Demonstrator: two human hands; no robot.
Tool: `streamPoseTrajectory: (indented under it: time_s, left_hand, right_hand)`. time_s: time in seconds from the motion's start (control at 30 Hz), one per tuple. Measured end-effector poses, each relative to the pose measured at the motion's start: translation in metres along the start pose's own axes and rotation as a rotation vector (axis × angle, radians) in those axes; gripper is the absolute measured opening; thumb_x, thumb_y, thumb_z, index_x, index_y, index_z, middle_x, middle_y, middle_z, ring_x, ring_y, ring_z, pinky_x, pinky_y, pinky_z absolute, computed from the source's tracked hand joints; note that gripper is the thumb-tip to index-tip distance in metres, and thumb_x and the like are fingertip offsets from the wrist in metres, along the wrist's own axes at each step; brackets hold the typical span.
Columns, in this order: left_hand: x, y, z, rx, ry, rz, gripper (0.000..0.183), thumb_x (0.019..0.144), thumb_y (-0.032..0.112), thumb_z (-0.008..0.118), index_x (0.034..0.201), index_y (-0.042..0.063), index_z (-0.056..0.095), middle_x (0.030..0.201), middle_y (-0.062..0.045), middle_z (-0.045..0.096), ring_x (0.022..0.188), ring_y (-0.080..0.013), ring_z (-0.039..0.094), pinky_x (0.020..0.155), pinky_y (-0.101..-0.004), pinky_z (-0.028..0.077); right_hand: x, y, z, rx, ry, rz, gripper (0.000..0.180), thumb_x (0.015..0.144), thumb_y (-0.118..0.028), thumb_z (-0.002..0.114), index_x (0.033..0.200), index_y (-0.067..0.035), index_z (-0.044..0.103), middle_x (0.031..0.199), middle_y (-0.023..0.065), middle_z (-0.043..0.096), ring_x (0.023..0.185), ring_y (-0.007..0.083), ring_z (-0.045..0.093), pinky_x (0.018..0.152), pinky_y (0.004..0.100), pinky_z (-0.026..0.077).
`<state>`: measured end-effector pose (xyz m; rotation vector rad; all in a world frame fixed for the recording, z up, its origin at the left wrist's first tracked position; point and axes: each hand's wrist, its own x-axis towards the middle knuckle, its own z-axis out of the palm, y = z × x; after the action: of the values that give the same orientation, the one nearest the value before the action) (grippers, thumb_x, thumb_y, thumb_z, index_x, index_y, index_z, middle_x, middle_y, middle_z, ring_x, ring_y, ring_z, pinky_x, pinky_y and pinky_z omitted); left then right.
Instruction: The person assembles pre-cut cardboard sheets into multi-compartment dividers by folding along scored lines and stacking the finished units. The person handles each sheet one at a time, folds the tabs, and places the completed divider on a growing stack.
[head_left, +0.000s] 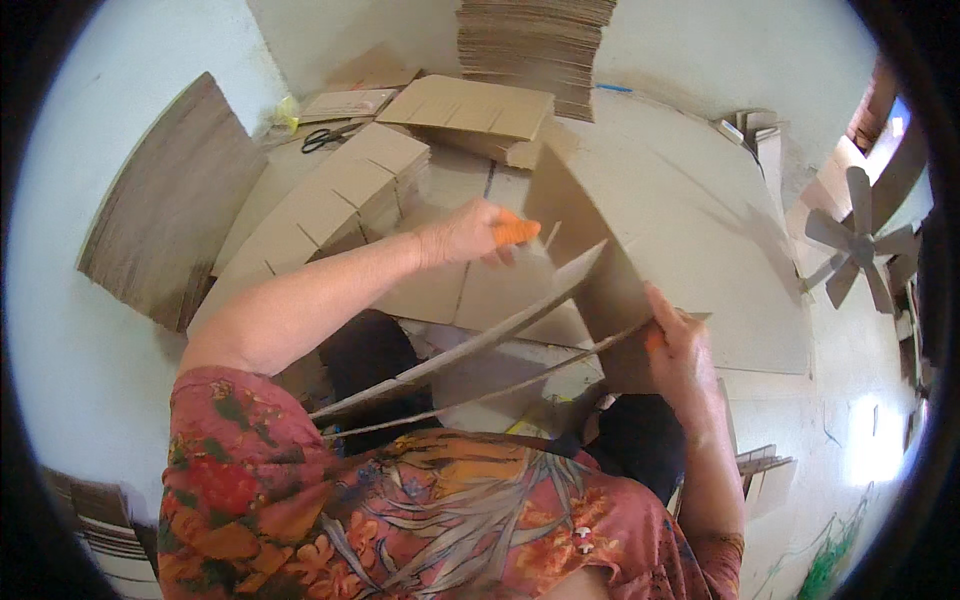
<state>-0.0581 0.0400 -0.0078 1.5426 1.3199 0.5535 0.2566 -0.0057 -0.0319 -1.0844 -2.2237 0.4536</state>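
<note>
My right hand (681, 341) grips the edge of a brown cardboard panel (581, 225) that stands tilted before me. Two long cardboard strips (480, 334) run from near my body to this panel and cross it; how far they sit in its slots I cannot tell. My left hand (484, 231) is beside the panel's left face, fingers curled and slightly blurred. Whether anything is between those fingers is hidden. Orange finger covers (516, 231) show on both hands. Beyond my left forearm lies a stack of slotted cardboard strips (360, 187).
More slotted cardboard (469, 105) is piled at the back, near black-handled scissors (326, 139). A tall cardboard stack (532, 52) stands by the wall, another bundle (172, 202) leans at left. A fan (862, 244) stands at right. A large flat sheet (720, 247) lies right of the panel.
</note>
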Motion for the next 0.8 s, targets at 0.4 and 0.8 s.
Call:
streamPoseTrajectory:
  time_s: [0.4, 0.8]
  left_hand:
    - [-0.037, -0.123, -0.138, 1.080, 0.660, -0.380, 0.045, 0.085, 0.043, 0.063, 0.093, -0.001, 0.060, 0.095, -0.020, 0.062, 0.088, -0.0374, 0.058, 0.075, -0.0463, 0.046]
    - [-0.040, -0.068, -0.154, 0.601, 0.742, -0.312, 0.042, 0.089, 0.043, 0.059, 0.087, 0.001, 0.065, 0.067, -0.012, 0.059, 0.059, -0.0235, 0.058, 0.051, -0.0375, 0.046]
  right_hand:
    - [-0.006, 0.006, 0.009, -0.048, -0.023, -0.014, 0.055, 0.071, 0.009, 0.051, 0.126, 0.002, 0.050, 0.085, 0.0241, 0.061, 0.081, 0.0406, 0.060, 0.072, 0.0471, 0.048]
    - [-0.019, 0.008, 0.007, -0.024, 0.068, -0.205, 0.059, 0.068, 0.012, 0.050, 0.126, 0.002, 0.049, 0.085, 0.0222, 0.060, 0.077, 0.0388, 0.059, 0.067, 0.0459, 0.049]
